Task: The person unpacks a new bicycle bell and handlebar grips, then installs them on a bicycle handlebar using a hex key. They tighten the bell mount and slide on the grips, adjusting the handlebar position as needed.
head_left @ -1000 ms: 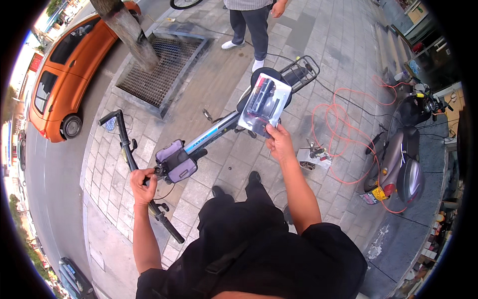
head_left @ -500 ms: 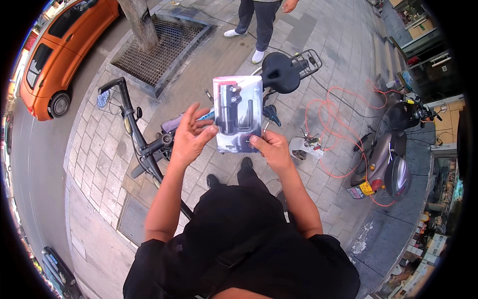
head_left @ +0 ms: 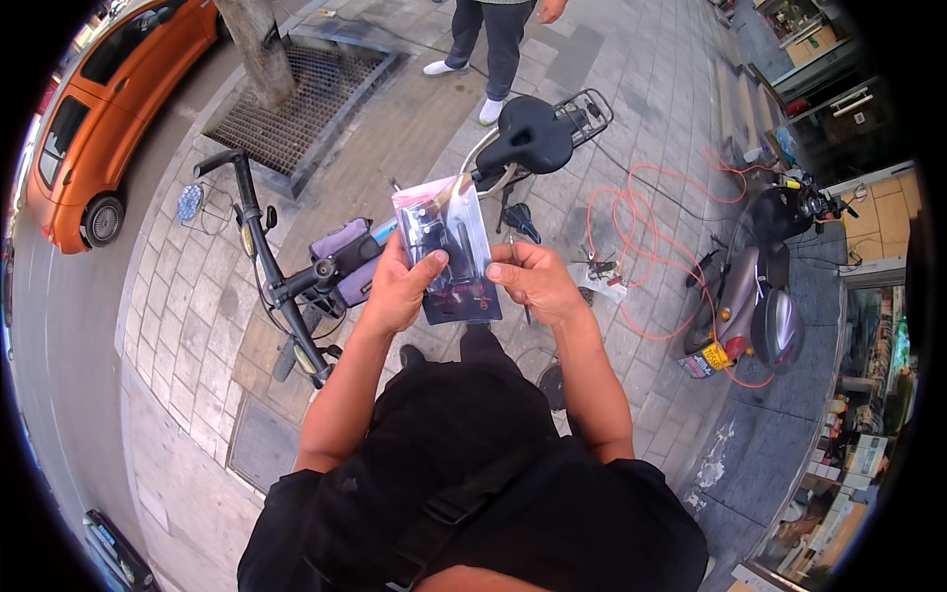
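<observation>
In the head view, I have a clear-fronted blister pack (head_left: 464, 245) up before me, on my side of the bicycle (head_left: 383, 233), so that it covers part of the frame between handlebar and saddle. Through its front I see a dark, thick cylindrical piece and, beside it, a slim dark bar; the lower end of the card is dark too.

My left hand (head_left: 400, 289) grips the pack's left edge, thumb laid flat across the front and the fingers mostly behind it. My right hand (head_left: 541, 284) pinches the right edge, thumb against the border and fingers bent close. Something slim shows by those right fingers, too small for me to name.

The bicycle's handlebar (head_left: 264, 252) is at its left end from where I stand, with a purple-grey bag (head_left: 340, 240) on the frame just beside it. At its right end are the black saddle (head_left: 534, 136) and the rear rack (head_left: 590, 111). Beyond the bicycle stand a person in dark trousers (head_left: 485, 39) and, farther left, a tree trunk (head_left: 258, 59) in a metal grate (head_left: 286, 128). To the bicycle's right, small tools (head_left: 604, 270) lie on the paving near a looped orange cord; a scooter (head_left: 755, 301) stands well apart from it.
</observation>
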The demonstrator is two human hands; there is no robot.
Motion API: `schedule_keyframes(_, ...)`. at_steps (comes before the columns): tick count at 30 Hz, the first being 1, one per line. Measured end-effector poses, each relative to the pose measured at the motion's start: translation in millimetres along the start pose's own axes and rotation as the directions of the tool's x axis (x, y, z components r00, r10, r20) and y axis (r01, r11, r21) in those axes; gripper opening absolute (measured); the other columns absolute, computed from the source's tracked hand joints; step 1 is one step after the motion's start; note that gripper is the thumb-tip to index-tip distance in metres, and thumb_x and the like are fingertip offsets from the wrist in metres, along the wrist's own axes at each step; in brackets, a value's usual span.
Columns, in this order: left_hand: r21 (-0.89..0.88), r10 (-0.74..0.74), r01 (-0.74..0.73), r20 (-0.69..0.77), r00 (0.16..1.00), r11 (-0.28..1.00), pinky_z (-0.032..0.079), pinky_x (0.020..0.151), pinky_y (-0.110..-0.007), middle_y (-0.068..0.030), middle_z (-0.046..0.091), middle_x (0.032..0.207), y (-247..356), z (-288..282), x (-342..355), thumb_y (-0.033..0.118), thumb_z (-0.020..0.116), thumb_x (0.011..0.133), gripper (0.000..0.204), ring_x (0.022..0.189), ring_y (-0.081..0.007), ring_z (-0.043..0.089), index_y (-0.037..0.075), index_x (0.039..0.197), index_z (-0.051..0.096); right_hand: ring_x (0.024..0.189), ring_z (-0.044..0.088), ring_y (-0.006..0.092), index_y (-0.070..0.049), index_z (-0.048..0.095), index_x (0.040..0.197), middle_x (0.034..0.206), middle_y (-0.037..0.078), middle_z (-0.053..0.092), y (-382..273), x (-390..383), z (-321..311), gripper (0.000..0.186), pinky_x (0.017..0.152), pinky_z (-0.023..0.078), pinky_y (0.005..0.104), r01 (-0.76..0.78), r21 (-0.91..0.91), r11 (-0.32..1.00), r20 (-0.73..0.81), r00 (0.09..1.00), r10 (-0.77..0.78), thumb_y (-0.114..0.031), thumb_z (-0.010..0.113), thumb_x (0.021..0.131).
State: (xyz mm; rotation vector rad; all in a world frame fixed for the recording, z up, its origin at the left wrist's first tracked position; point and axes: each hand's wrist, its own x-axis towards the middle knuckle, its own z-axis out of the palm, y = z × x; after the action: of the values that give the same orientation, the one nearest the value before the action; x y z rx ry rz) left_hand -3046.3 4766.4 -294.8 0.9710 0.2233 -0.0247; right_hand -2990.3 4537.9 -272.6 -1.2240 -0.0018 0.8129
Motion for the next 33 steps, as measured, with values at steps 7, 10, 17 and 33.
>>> schedule_keyframes(7,0.369,0.135,-0.138,0.033,0.990,0.919,0.043,0.111,-0.036,-0.0090,0.056,0.139,-14,-13,-21,0.019,0.071,0.102,0.067,0.126,-0.0160,0.054,-0.001,0.154,0.034,0.058,0.046,0.0015,-0.002,0.068,0.099,0.082,-0.002,0.064,33,-3,15,0.020,0.049,0.033,0.0191,0.002,-0.036,0.999,-0.093,0.996,-0.006,-0.014,0.081,0.091)
schedule_keyframes(10,0.334,0.037,-0.080,0.133,0.990,0.939,0.043,0.111,-0.035,-0.0102,0.054,0.142,-12,-22,-22,0.014,0.067,0.102,0.069,0.129,-0.0167,0.053,-0.002,0.158,0.029,0.056,0.046,0.0016,-0.003,0.066,0.100,0.084,-0.003,0.063,35,-2,12,0.020,0.048,0.033,0.0191,-0.088,0.147,0.985,-0.009,0.996,0.090,-0.013,0.080,0.091)
schedule_keyframes(17,0.387,0.014,-0.104,0.227,0.974,0.916,0.040,0.115,-0.036,-0.0136,0.050,0.147,-17,-27,-9,0.010,0.065,0.102,0.074,0.135,-0.0193,0.049,-0.002,0.162,0.023,0.053,0.045,0.0026,-0.007,0.061,0.095,0.077,-0.003,0.059,25,6,0,0.021,0.046,0.031,0.0197,-0.131,0.205,0.970,0.062,0.991,0.120,-0.011,0.081,0.090)
schedule_keyframes(33,-0.268,-0.244,0.266,0.114,0.963,0.926,0.056,0.100,-0.041,-0.0065,0.064,0.131,-46,-44,-41,0.026,0.063,0.108,0.045,0.119,-0.0182,0.065,0.008,0.146,0.047,0.058,0.053,0.0057,0.002,0.064,0.130,0.089,0.003,0.067,58,10,41,0.039,0.051,0.040,0.0212,0.026,-0.124,0.992,-0.207,0.977,-0.052,-0.025,0.070,0.103)
